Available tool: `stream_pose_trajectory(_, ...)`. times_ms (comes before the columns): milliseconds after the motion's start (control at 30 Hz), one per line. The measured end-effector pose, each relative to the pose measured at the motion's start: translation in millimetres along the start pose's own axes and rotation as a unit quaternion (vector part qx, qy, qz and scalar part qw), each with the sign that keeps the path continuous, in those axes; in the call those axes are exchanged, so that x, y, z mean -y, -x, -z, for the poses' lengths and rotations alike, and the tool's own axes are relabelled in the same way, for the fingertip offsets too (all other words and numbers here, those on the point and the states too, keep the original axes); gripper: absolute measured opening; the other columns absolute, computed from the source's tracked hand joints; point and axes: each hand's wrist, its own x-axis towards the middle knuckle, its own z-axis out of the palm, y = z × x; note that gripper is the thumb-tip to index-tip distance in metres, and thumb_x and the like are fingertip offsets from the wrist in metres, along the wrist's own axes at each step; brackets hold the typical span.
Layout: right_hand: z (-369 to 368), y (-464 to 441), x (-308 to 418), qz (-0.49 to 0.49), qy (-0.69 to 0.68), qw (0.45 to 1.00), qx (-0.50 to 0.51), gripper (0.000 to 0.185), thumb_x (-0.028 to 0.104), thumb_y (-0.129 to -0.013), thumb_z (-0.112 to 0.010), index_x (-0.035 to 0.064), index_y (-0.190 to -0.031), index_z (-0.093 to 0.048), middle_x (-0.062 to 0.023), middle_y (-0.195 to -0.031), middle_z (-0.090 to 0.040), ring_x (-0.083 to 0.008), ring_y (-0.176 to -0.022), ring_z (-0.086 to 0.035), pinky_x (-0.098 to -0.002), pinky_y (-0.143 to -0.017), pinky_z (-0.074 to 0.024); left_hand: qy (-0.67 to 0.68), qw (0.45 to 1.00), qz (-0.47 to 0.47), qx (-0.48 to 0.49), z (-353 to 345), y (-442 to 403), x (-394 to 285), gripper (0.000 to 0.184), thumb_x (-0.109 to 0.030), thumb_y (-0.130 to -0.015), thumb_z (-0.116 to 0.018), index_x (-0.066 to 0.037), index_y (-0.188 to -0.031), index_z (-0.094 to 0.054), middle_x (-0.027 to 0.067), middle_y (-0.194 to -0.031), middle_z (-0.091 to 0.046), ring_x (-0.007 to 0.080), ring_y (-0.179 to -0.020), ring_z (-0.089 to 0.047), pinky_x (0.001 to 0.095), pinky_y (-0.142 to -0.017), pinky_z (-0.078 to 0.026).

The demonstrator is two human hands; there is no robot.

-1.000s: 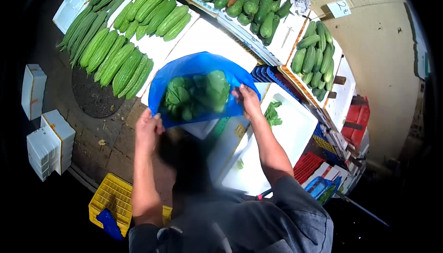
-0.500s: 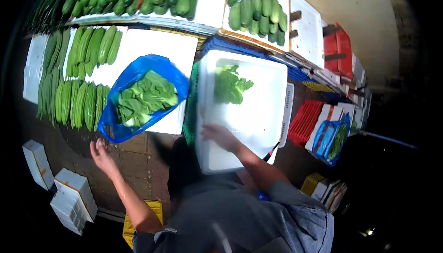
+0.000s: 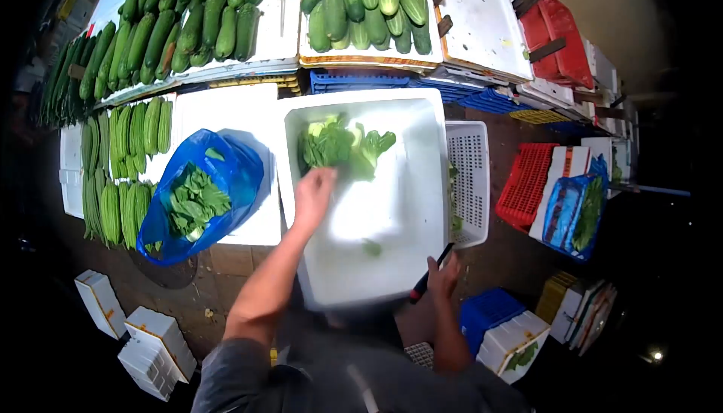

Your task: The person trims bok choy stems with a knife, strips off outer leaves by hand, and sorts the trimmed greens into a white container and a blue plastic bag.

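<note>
A white foam box (image 3: 361, 262) stands in front of me with leafy greens (image 3: 331, 144) at its back left. My left hand (image 3: 315, 191) is at the near edge of these greens, its fingers closed; what they hold, if anything, is hidden. Beyond the box's right front corner, my right hand (image 3: 444, 271) grips a dark knife-like tool (image 3: 431, 274) with some red on it. The blue plastic bag (image 3: 245, 168) lies open on the left with greens inside, and neither hand touches it.
Bitter gourds (image 3: 139, 134) lie left of the bag. Cucumbers (image 3: 367, 6) fill a tray at the back. A white perforated basket (image 3: 471, 179) stands right of the box, with red crates (image 3: 522, 187) farther right. White foam boxes (image 3: 154, 345) sit at lower left.
Both hands have left the blue bag, which now rests on the left. My left hand has moved to the greens in the box. My right hand has taken hold of the tool.
</note>
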Motion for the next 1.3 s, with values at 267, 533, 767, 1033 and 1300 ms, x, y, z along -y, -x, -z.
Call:
stream_pose_trajectory(267, -16.0, 8.2, -30.0, -0.008, -0.048, 0.999, -0.004, 0.076, 0.02, -0.07, -0.088, 0.0013, -0.134, -0.051, -0.0204, -0.115, -0.054, -0.0366, -0.095, -0.058, -0.0455, -0.086, -0.0482, -0.431, 0.897, 0.003, -0.095, -98.0, -154.1, 64.1, 0.063, -0.055, -0.081, -0.072, 0.0, -0.111, -0.066, 0.0206, -0.104, -0.07, 0.0409, -0.105, -0.062, 0.0491, -0.091, -0.05)
stream_pose_trajectory(533, -6.4, 7.9, -35.1, 0.074, -0.029, 0.997, 0.0, 0.075, 0.019, -0.07, -0.087, 0.0012, -0.133, -0.053, -0.0091, -0.093, -0.058, -0.0278, -0.087, -0.054, -0.0436, -0.08, -0.0459, -0.502, 0.857, 0.105, -0.059, -112.6, -176.3, 90.5, 0.05, -0.043, -0.083, -0.073, -0.006, -0.115, -0.064, 0.0159, -0.124, -0.059, 0.0372, -0.117, -0.056, 0.0506, -0.096, -0.047)
stream_pose_trajectory(767, -7.3, 7.9, -36.5, 0.053, -0.046, 0.998, 0.01, 0.07, 0.013, -0.071, -0.085, 0.0019, -0.133, -0.054, -0.0077, -0.091, -0.055, -0.0247, -0.084, -0.054, -0.0403, -0.077, -0.0472, -0.466, 0.872, -0.097, -0.115, -118.5, -130.3, 42.4, 0.054, -0.033, -0.078, -0.078, -0.007, -0.123, -0.063, 0.0153, -0.124, -0.06, 0.0358, -0.111, -0.057, 0.0501, -0.093, -0.044)
stream_pose_trajectory(1033, 21.6, 4.4, -28.1, -0.057, -0.235, 0.968, 0.074, 0.057, 0.003, -0.079, -0.075, -0.0019, -0.132, -0.054, -0.0103, -0.103, -0.059, -0.0214, -0.091, -0.058, -0.0351, -0.084, -0.0497, -0.596, 0.758, -0.148, 0.218, -217.7, -88.0, 90.3, 0.041, -0.027, -0.084, -0.071, -0.011, -0.122, -0.066, 0.0135, -0.129, -0.059, 0.0332, -0.12, -0.052, 0.0496, -0.101, -0.038)
stream_pose_trajectory(1300, 15.8, 3.4, -80.5, -0.15, -0.457, 0.869, 0.12, 0.049, 0.001, -0.09, -0.065, -0.0038, -0.137, -0.05, -0.0073, -0.108, -0.063, -0.0162, -0.101, -0.061, -0.032, -0.095, -0.0492, -0.673, 0.691, -0.144, 0.22, -219.3, -93.0, 94.3, 0.051, -0.028, -0.086, -0.071, -0.016, -0.133, -0.056, 0.0105, -0.123, -0.055, 0.0268, -0.114, -0.056, 0.0502, -0.098, -0.035)
